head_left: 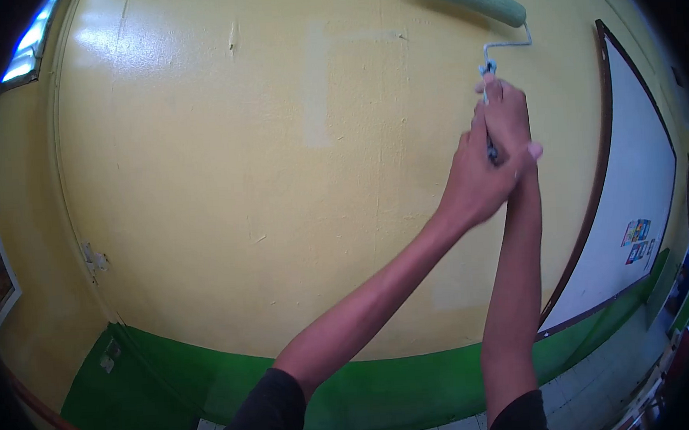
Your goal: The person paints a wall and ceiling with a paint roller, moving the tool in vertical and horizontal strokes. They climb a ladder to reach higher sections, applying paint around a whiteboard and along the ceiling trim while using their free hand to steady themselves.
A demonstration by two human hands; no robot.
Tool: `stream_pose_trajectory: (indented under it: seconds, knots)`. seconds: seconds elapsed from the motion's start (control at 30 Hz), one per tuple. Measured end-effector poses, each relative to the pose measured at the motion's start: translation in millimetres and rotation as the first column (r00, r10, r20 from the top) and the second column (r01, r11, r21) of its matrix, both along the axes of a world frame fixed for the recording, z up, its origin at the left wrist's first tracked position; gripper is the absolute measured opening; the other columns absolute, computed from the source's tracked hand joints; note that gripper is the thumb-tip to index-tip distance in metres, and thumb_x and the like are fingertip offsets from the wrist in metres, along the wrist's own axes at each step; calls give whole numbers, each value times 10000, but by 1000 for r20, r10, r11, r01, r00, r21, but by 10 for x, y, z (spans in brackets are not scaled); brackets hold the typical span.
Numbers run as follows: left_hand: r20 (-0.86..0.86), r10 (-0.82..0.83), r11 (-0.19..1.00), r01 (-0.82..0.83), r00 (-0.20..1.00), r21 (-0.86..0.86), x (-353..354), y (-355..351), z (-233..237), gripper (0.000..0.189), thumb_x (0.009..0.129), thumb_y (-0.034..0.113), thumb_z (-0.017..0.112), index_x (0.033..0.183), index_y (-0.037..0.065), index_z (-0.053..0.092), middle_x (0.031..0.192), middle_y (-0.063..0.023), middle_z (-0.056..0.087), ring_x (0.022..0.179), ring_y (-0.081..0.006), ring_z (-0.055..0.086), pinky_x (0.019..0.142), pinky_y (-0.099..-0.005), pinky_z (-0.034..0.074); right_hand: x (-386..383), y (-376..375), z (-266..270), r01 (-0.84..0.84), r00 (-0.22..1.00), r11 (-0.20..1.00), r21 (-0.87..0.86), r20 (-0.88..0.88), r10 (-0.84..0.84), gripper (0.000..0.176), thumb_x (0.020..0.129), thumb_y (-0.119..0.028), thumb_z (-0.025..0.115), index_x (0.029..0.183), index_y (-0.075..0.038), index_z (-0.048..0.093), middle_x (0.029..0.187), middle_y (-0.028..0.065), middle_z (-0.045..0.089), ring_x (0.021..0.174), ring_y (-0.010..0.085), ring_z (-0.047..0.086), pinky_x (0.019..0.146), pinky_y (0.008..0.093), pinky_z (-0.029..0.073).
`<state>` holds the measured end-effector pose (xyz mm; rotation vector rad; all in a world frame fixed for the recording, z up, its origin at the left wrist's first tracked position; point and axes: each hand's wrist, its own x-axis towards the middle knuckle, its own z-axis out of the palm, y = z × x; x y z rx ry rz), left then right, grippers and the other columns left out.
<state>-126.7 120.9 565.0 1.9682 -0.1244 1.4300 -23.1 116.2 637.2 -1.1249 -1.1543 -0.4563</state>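
A paint roller [466, 0] with a pale green sleeve lies against the yellow wall [280, 179] at the upper right. Its bent wire frame runs down to a handle in my hands. My right hand [506, 109] is wrapped round the upper part of the handle. Lower down, my left hand [479, 173] closes about the grip, its thumb across my right wrist. The dark handle end shows between the two hands, while most of the grip is hidden by fingers. Both arms are stretched up and forward.
A whiteboard [629, 145] with a dark frame hangs close to the right of my arms. Green paint [353, 386] covers the wall's lower band. A louvred window [30, 44] is at the upper left, with a poster [5, 287] below. Pale tiles [595, 396] cover the floor.
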Motion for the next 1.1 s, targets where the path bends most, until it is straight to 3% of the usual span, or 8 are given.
stream_pose_trajectory:
  seconds: [0.1,0.3,0.37,0.43,0.5,0.73,0.8,1.1]
  knots:
    - [-53,-262,961,255,964,-112,-35,-64,251,1111,847,550,724,1565,-43,119,1409,-358,418,1239,-430,565,763,-458,646,28,-37,254,-7,996,988,-155,-94,-8,461,1060,-341,432,984,61,643,814,215,646,748,302,639,742,430,491]
    - [-150,-243,961,217,958,-172,-30,-149,-261,1069,878,490,720,1581,-19,96,1375,-342,462,1239,-398,575,716,-420,651,320,-61,-399,152,976,986,-66,170,-139,449,1064,-336,428,977,58,626,720,187,604,643,299,595,651,425,472]
    - [-214,-207,971,175,955,-161,-18,-162,-578,1071,882,480,725,1584,-19,87,1394,-348,450,1244,-395,573,746,-421,640,172,-254,-757,62,998,975,-213,9,-62,438,1073,-320,414,991,61,615,749,220,599,674,340,600,667,442,473]
    - [-273,-170,980,133,947,-148,-22,-190,-931,1074,887,469,730,1587,-19,79,1413,-353,438,1249,-393,570,777,-422,629,276,-200,-1231,123,989,986,-114,96,-112,383,1089,-279,409,988,30,612,625,74,499,544,150,517,528,340,437]
    - [-244,-136,989,117,960,-89,-70,-252,-1306,1117,898,490,710,1548,-134,50,1340,-374,469,1201,-379,587,1037,-433,479,61,-408,-1568,74,997,971,-229,-12,-79,365,1078,-242,410,1008,67,592,786,255,599,701,389,579,703,474,476]
    - [-429,-305,930,170,850,-326,-488,-494,-2416,1095,922,528,674,1585,-58,30,1538,-346,328,1254,-387,558,1030,-425,479,-331,-862,-2954,54,977,892,-449,-162,-140,354,1077,-239,415,1033,53,610,798,237,622,681,364,583,670,440,487]
    - [-615,-420,861,79,667,-502,-614,-564,-2583,1068,930,556,649,1603,-3,36,1579,-314,300,1310,-377,521,1050,-417,457,-361,-927,-3406,29,965,859,-511,-211,-157,345,1074,-241,419,1042,47,607,808,243,636,677,377,607,645,439,493]
    - [-446,-379,783,24,811,-622,-558,-1122,-4300,913,983,562,576,1578,-25,210,1414,-268,518,1282,-336,552,1064,-406,452,-550,-1518,-5079,-40,948,771,-635,-268,-172,291,1056,-211,443,1008,30,599,769,245,627,662,403,635,585,451,472]
